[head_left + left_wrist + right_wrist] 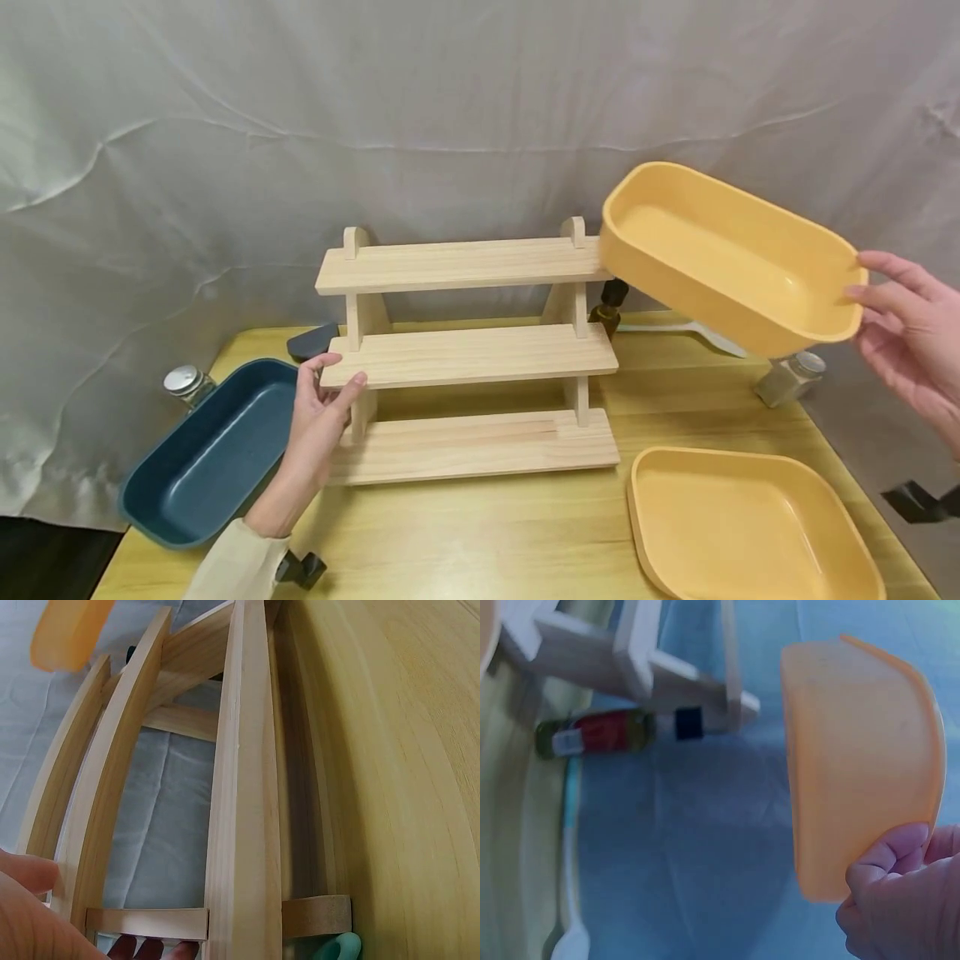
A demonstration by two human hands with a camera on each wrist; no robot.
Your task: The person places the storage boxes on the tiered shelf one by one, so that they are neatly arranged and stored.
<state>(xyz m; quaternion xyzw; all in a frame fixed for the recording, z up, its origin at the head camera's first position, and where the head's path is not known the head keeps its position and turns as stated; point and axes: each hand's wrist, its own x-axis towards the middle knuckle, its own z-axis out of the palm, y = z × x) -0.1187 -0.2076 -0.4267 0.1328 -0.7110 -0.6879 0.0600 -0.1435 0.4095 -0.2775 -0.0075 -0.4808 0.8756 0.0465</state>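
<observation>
A three-tier wooden display stand (pixel 472 354) stands on the table against the grey cloth. My left hand (pixel 318 417) grips its left end at the middle shelf, thumb on top. In the left wrist view, fingertips (pixel 150 949) show behind the side upright. Raised at the right, a yellow plastic bin (pixel 727 242) hangs tilted in the air, its left end in front of the top shelf's right end. My right hand (pixel 911 333) pinches the bin's right rim between thumb and fingers. The right wrist view shows the bin (pixel 862 765) from its end.
Another yellow bin (pixel 750 533) sits at the front right, and a dark blue bin (pixel 213 454) at left. Glass jars with metal lids (pixel 183 380) stand at both sides. Behind the stand are a bottle (pixel 604 733), a white spoon-like utensil (pixel 570 900) and a dark utensil head (pixel 311 342).
</observation>
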